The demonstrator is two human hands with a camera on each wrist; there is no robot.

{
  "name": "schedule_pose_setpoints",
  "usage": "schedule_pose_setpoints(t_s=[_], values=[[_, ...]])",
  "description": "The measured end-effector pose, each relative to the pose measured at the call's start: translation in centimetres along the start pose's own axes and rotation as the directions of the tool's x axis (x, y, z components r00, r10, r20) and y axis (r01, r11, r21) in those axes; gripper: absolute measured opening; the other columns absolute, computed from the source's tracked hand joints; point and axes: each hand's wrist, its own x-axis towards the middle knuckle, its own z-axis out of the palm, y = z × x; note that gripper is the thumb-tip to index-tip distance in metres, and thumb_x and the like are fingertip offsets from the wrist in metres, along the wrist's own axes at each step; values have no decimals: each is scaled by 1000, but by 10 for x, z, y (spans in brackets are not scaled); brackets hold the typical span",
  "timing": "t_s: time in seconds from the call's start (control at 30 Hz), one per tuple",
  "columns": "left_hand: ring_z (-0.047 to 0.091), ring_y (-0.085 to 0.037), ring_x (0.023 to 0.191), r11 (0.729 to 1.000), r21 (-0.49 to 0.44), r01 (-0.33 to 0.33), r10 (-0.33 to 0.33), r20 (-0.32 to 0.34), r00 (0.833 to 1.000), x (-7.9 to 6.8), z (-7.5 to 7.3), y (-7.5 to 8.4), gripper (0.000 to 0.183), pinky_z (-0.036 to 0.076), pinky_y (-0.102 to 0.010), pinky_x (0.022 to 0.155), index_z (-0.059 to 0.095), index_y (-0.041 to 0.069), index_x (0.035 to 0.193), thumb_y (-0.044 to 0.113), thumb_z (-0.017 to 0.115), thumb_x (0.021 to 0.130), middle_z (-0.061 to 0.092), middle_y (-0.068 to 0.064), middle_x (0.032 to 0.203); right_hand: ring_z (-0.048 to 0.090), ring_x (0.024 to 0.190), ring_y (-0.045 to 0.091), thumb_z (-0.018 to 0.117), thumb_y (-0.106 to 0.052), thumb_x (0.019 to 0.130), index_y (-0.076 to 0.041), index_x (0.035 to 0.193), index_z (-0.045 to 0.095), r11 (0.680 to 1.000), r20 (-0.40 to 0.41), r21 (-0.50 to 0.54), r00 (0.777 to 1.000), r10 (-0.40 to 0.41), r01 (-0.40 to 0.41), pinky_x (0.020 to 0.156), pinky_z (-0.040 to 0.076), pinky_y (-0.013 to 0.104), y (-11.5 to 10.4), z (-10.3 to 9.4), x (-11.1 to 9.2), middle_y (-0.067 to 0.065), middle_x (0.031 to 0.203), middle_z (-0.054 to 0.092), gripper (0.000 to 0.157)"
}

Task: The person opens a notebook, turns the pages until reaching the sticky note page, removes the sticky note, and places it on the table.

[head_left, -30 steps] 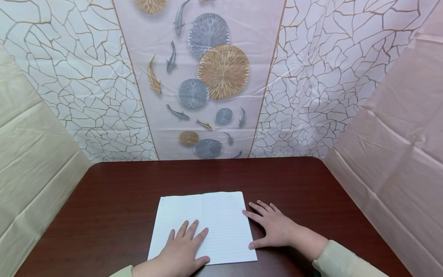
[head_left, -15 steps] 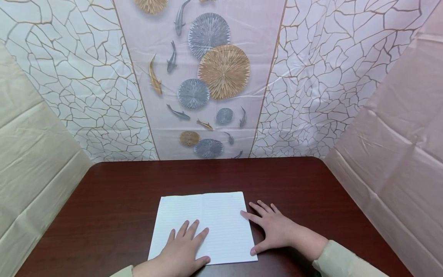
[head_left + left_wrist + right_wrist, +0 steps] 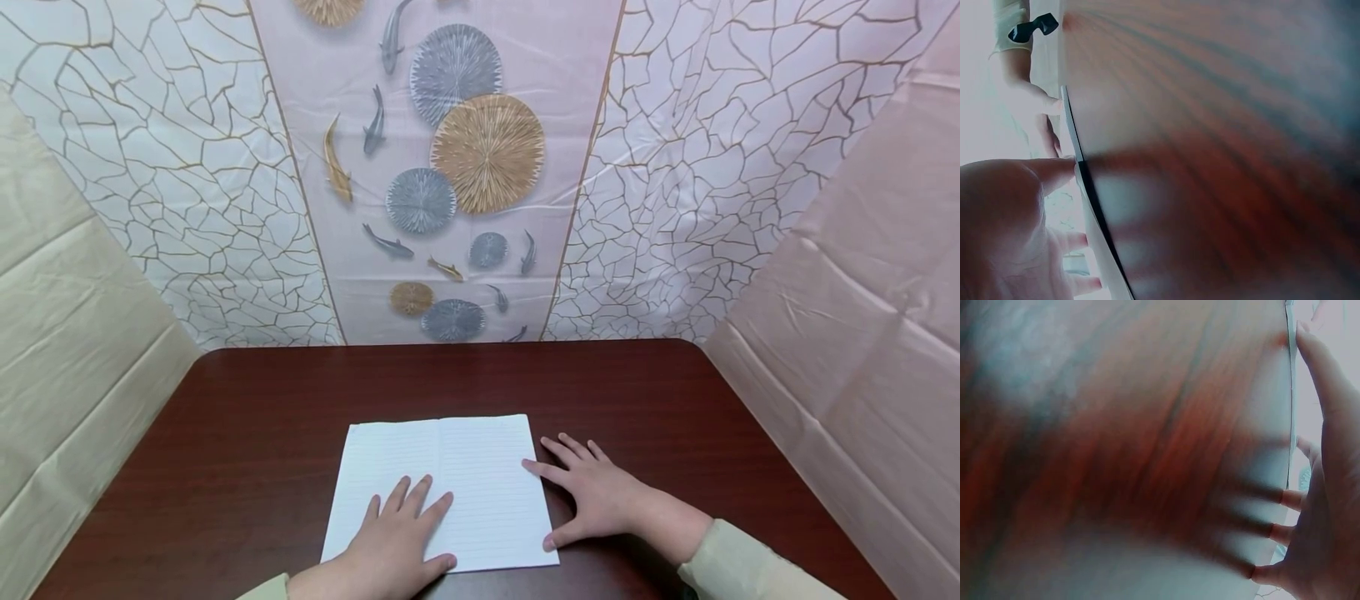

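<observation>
An open lined notebook (image 3: 491, 492) lies flat on the dark wooden table, its centre fold running away from the person. My left hand (image 3: 393, 537) rests with spread fingers on the left page, its thumb near the notebook's front edge. At the notebook's right edge is my right hand (image 3: 600, 492); its thumb and index finger touch the page's border, while the other fingertips rest on the table beyond it. In the left wrist view the notebook (image 3: 1094, 219) shows edge-on under the left hand (image 3: 1016, 219). The right wrist view has the right hand (image 3: 1310, 506) along the page edge (image 3: 1291, 394).
The reddish-brown table (image 3: 262, 400) has rounded far corners. Behind it hangs a patterned cloth (image 3: 450, 208) with fish and round leaf shapes. Plain beige cloth walls (image 3: 75, 333) slope up on both sides.
My right thumb has slid slightly outward along the notebook's right edge, and the index finger has shifted a little. The left hand and the notebook stay in place.
</observation>
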Motion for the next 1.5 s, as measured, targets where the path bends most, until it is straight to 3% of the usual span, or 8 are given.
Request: schedule_pose_setpoints(t_s=[0.4,0.6,0.77,0.97,1.3,1.5], values=[[33,-48,139,999,34,2,-2,-5,1000,0,-4,3,75,32,-75,98,49,19,147,63,61,87,37,-18,154,20,147,41,55,-89,68,-37,154,35,1000,-27,-1,1000,10,-10,109,19,70,0,3,3,10,161,26,102],[43,-44,133,995,104,-12,21,-94,995,-2,-5,9,69,37,-69,98,58,15,138,61,62,87,49,-17,145,22,147,41,55,-90,68,-37,152,38,1000,-46,-6,999,11,-11,108,21,71,0,4,3,11,160,28,101],[52,-38,125,984,168,-65,97,-192,977,-4,-7,18,56,42,-63,96,66,17,125,58,65,86,59,-11,132,22,147,41,55,-90,67,-37,152,39,1000,-41,1,999,20,-20,108,21,71,0,3,4,11,160,29,101],[57,-30,116,950,261,-169,235,-242,941,1,-11,30,36,42,-60,97,72,25,102,57,67,86,64,-2,118,20,147,40,55,-89,68,-37,151,39,999,-28,29,999,33,-32,109,19,71,-1,3,5,11,160,28,99],[54,-27,121,851,441,-286,410,-218,886,13,-13,50,33,39,-53,104,72,28,96,59,70,83,63,2,118,22,146,40,54,-91,67,-37,150,42,999,-52,16,998,45,-44,108,21,71,-2,4,7,11,159,31,99],[53,-27,122,814,485,-321,444,-163,881,19,-10,56,32,38,-53,105,72,28,95,57,72,82,63,2,118,24,146,41,53,-91,67,-38,149,43,999,-69,11,996,49,-49,107,23,71,-2,6,7,11,158,32,99]])
